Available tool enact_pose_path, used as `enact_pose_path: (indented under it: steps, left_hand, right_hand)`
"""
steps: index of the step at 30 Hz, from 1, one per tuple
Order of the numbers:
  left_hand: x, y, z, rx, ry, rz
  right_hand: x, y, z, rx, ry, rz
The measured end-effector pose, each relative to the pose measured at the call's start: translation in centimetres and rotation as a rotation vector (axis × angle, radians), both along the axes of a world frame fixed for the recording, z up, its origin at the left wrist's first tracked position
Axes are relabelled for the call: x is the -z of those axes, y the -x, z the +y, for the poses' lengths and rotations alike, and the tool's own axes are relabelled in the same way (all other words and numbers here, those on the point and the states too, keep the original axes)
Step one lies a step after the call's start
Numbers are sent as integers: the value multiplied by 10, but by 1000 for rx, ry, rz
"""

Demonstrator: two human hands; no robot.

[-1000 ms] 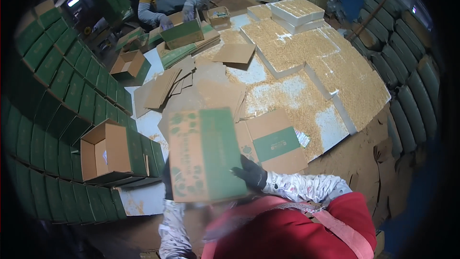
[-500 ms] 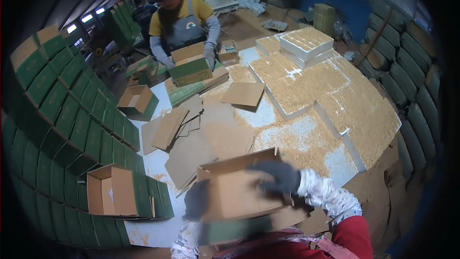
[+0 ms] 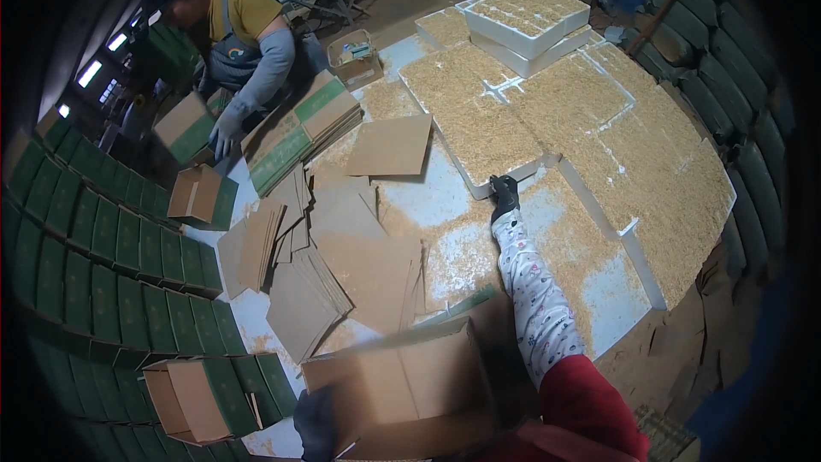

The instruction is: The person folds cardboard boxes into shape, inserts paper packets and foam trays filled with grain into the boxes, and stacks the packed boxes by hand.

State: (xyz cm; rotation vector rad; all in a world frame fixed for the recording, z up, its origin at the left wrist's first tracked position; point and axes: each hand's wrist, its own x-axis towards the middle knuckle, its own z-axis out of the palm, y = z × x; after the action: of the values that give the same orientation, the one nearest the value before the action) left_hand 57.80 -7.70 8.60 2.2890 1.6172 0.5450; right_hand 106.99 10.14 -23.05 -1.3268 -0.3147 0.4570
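Observation:
A cardboard box point(image 3: 410, 376), tan inside and with its top open, lies in front of me at the lower edge. My left hand point(image 3: 315, 423), in a dark glove and blurred, is closed on its left side. My right arm is stretched forward over the table. My right hand point(image 3: 505, 194), in a dark glove, grips the near edge of a white-sided tray point(image 3: 483, 133) topped with tan, crumbly material. Its fingertips are partly hidden at the rim. Similar trays point(image 3: 667, 180) adjoin it on the right, and a short stack point(image 3: 530, 26) stands behind.
Flat cardboard sheets point(image 3: 308, 291) lie mid-table. Green-and-tan folded boxes point(image 3: 308, 133) are piled farther back, beside a co-worker point(image 3: 248, 43) who leans left. Stacked green boxes point(image 3: 128, 308) line the left side. An open box point(image 3: 201, 398) sits at lower left. Wrapped bundles point(image 3: 710, 120) stand right.
My right hand has left the box and reached forward to the tray's edge. The box has shifted lower and left with my left hand. The co-worker has turned away from the box held before.

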Motion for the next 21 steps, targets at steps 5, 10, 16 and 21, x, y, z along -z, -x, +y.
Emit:
enact_pose_path:
  steps: [5,10,16,21]
  left_hand:
    - [0,2,10,16,1,-6]
    - [23,19,3,-68,69,-32]
    - [8,5,6,-30,90,38]
    - [5,-12,10,50,195,-120]
  right_hand:
    - [-12,21,15,-54,-556,1072]
    - [-62,8,64,350,40,255]
    - [-79,-18,63,375,286,245]
    - [-12,-64,-50,-503,118,-579]
